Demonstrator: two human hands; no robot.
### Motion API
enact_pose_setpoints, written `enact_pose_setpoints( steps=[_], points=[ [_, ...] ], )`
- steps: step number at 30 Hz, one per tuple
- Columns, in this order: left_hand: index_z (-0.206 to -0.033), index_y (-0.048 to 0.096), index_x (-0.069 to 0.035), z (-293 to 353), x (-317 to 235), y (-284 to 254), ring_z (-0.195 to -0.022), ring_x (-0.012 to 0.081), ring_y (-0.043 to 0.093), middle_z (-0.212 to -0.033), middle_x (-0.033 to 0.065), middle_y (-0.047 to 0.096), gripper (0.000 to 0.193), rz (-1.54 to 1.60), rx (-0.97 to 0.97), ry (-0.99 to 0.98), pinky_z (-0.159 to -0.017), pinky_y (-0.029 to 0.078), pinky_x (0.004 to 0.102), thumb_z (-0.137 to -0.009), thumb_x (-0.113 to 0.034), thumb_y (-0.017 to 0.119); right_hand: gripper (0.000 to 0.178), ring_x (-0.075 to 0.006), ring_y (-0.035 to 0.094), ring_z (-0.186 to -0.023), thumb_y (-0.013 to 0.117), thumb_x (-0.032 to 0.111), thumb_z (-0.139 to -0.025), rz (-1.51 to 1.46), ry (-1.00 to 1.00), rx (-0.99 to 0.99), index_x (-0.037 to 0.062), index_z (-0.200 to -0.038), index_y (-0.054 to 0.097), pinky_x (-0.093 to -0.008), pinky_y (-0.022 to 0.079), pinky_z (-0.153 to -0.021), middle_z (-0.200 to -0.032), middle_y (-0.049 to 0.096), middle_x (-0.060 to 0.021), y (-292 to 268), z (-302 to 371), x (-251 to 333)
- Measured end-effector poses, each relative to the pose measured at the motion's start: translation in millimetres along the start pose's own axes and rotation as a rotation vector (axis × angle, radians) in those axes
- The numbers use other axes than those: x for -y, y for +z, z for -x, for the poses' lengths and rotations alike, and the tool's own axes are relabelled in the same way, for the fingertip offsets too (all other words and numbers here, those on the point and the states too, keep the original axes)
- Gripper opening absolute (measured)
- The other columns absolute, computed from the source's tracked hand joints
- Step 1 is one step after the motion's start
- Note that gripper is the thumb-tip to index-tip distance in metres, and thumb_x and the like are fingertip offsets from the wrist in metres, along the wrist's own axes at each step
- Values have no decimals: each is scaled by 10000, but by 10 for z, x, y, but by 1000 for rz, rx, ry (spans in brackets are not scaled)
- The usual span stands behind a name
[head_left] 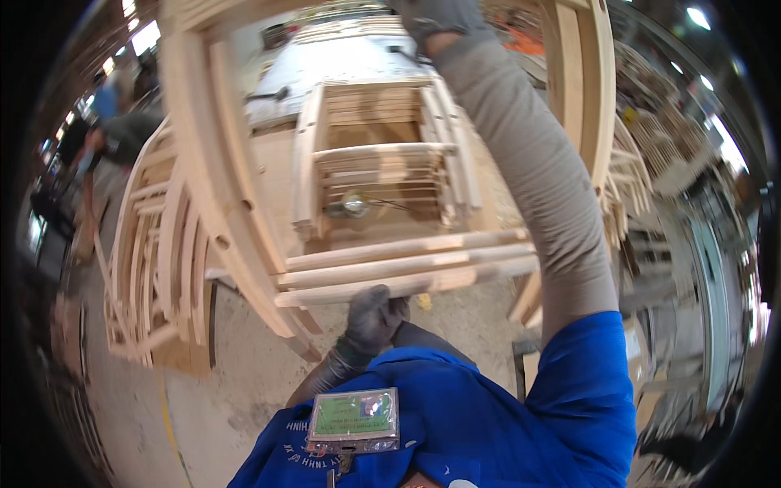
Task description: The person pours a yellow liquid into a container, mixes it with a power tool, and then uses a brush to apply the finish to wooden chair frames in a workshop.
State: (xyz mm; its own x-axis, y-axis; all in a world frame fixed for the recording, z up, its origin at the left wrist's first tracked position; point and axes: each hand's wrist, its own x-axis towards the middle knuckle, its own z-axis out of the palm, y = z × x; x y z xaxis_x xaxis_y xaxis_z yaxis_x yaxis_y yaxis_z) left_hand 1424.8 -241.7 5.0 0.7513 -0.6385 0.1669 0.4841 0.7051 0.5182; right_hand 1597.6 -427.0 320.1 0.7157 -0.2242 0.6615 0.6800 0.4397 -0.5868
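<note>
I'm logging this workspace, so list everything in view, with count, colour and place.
Raised frames: several, pale wood, in front of the person
Centre frames: several, pale wood, beyond
Shiny round thing: one, silvery, amid the centre frames
Left frames: several, pale wood
Right frames: several, pale wood
White surface: one, top centre
Floor: grey, below
Yellow line: one, lower left
Lights: several, white, upper right
Co-worker: one, blurred, left
Blurred edges: uncountable
Badge: one, green, chest
Shirt: one, blue, bottom
Left hand: one, grey-gloved, at the lowest rung
Right hand: one, grey-gloved, top
</note>
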Motion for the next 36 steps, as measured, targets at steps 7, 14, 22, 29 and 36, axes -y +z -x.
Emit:
enact_pose_setpoints(
  steps=[7, 14, 22, 29, 36],
  points=[
    [-1149, 514, 8, -730, -193, -356, -1141, 285, 508, -1171, 142, 553, 353, 31, -318, -25, -1005, 407, 413, -899, -240, 518, 638, -391, 414, -1106, 650, 437, -807, 24, 432, -375, 102, -1286, 394, -621, 293, -957, -1196, 429, -176, -1148, -569, -1719],
    [-1133, 532, -43, -1961, -622, -912, -1088, 240, 547, -1129, 127, 572, 303, 126, -445, -111, -985, 439, 392, -921, -258, 513, 713, -381, 449, -1064, 679, 473, -763, 91, 689, -632, 90, -1297, 403, -594, 342, -834, -1251, 437, -154, -2311, -1226, -3406],
    [-1239, 407, 19, -2939, -1113, -1120, -1122, 288, 512, -1184, 157, 497, 434, -22, -457, -116, -999, 440, 365, -936, -283, 483, 684, -371, 439, -1155, 679, 394, -779, 83, 785, -829, 104, -1328, 392, -609, 308, -952, -1309, 427, -133, -3174, -1881, -4339],
    [-1278, 383, 12, -3011, -1196, -1517, -1085, 337, 530, -1215, 211, 468, 450, 263, -457, -362, -975, 427, 462, -943, -277, 463, 451, -311, 505, -1116, 635, 125, -836, -36, 787, -685, 25, -1243, 471, -396, 407, -991, -1162, 536, -132, -2465, -1869, -3777],
    [-1091, 515, -14, -2122, -662, -2022, -945, 274, 585, -984, 143, 589, 216, -241, -567, -329, -824, 505, 420, -919, -140, 477, 420, -273, 530, -1068, 583, 245, -858, 192, 684, -151, -1, -1180, 473, -383, 505, -889, -1060, 561, -143, -2094, -733, -2270]
  ],
)
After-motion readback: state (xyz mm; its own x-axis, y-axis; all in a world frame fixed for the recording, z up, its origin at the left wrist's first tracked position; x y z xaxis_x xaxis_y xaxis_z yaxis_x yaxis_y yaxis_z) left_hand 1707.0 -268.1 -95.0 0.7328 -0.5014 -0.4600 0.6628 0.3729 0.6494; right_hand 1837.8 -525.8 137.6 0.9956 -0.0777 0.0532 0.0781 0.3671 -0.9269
